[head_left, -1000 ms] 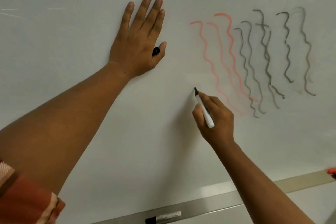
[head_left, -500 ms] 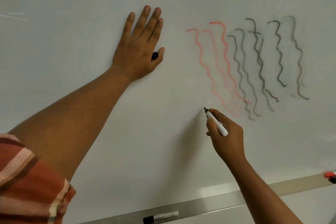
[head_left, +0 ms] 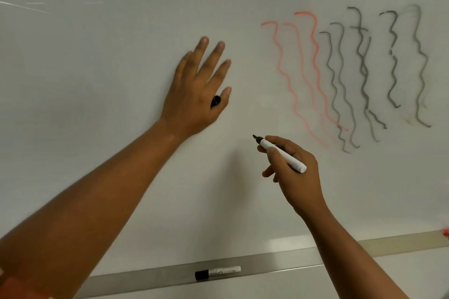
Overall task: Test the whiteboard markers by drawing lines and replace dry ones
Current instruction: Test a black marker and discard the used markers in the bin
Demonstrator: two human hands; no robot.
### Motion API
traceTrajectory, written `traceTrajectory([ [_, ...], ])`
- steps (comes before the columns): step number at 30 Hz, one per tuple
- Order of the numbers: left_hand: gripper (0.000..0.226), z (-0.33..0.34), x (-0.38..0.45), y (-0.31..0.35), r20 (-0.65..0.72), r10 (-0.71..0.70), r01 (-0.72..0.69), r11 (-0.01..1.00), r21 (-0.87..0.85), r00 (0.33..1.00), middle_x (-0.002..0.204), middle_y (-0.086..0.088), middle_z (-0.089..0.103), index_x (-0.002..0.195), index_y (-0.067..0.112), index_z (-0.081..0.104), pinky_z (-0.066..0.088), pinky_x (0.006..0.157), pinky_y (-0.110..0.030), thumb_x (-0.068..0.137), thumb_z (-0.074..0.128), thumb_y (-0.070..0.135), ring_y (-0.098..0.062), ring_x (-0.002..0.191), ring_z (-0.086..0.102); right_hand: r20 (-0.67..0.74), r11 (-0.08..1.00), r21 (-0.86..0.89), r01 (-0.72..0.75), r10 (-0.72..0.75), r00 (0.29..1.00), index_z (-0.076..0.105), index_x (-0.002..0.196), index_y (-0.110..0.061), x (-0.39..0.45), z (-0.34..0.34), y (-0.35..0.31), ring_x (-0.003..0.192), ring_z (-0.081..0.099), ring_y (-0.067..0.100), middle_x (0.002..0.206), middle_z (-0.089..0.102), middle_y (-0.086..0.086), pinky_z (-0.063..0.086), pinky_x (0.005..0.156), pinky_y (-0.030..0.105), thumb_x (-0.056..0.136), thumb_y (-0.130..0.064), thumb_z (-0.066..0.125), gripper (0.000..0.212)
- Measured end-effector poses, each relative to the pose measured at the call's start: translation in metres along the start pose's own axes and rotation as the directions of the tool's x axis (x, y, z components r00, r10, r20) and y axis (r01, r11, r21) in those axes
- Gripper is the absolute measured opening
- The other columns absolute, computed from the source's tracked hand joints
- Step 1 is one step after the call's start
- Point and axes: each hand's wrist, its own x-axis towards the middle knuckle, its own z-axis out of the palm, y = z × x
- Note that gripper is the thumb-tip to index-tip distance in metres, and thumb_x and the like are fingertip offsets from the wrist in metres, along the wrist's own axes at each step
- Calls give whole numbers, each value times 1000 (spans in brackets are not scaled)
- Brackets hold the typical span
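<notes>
My right hand grips an uncapped white marker with a black tip, held just off the whiteboard, its tip pointing up-left. My left hand rests flat against the board with fingers spread and pins a black marker cap under the thumb. To the right are three wavy red lines and several wavy black lines. No line shows where the held marker's tip is.
A capped black-and-white marker lies on the metal tray along the board's bottom edge. A red marker end shows at the tray's far right. A striped red sleeve is at the lower left corner.
My right hand has dropped down and to the right with the marker, whose tip has come off the board. My left hand stays flat on the board with the cap.
</notes>
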Motion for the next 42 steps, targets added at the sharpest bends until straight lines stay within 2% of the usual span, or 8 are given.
traceTrajectory([
  [5,33,0,-55,22,-18,-44,42,993,-113,999,148,-12,52,121,11,71,36,112,-47,100,52,29,-35,145,34,80,999,21,-49,47,996,74,103,-23,-9,9,0,66,73,19,95,77,-6,53,57,27,98,-18,60,16],
  [10,23,0,-102,40,57,-101,109,981,-160,993,128,-6,65,97,15,75,37,103,-37,98,56,29,-30,131,47,170,993,45,-112,103,980,74,98,-19,-22,16,3,65,72,23,92,78,-2,54,59,31,97,-20,63,11],
  [19,29,-2,-170,62,258,-150,207,956,-208,954,118,-4,70,81,13,73,41,98,-39,98,58,32,-29,126,51,397,975,82,-206,158,904,71,97,-12,-46,32,16,64,71,29,92,78,4,51,56,32,87,-31,63,23],
  [24,45,-3,-198,69,320,-191,269,937,-222,928,108,-1,74,60,12,66,44,93,-42,97,62,37,-29,122,55,453,968,61,-242,189,871,71,97,-12,-56,43,27,64,71,30,91,78,4,50,56,33,85,-34,62,26],
  [29,38,-8,-223,75,358,-238,321,927,-192,903,78,2,69,68,11,68,46,75,-36,97,61,35,-22,93,58,492,952,21,-305,256,832,71,97,-12,-65,51,39,63,70,30,91,78,3,49,56,33,92,-24,65,15],
  [32,40,-9,-236,77,392,-271,370,907,-203,879,60,2,57,60,13,59,45,53,-33,96,63,32,-17,65,49,510,935,23,-355,294,808,73,96,-10,-68,55,45,62,69,30,91,78,5,48,55,33,95,-19,65,12],
  [35,41,-14,-247,79,452,-296,418,887,-195,841,48,5,48,55,18,58,40,38,-29,93,63,32,-15,45,38,536,928,26,-373,302,788,76,95,-12,-71,57,51,63,68,30,90,78,5,48,55,32,93,-23,65,16],
  [42,38,-25,-265,91,689,-343,521,852,-59,639,45,6,54,55,23,62,35,39,-24,90,62,38,-13,38,43,629,943,-48,-329,285,724,78,103,-17,-81,68,70,69,72,27,95,78,1,50,56,31,97,-28,62,20],
])
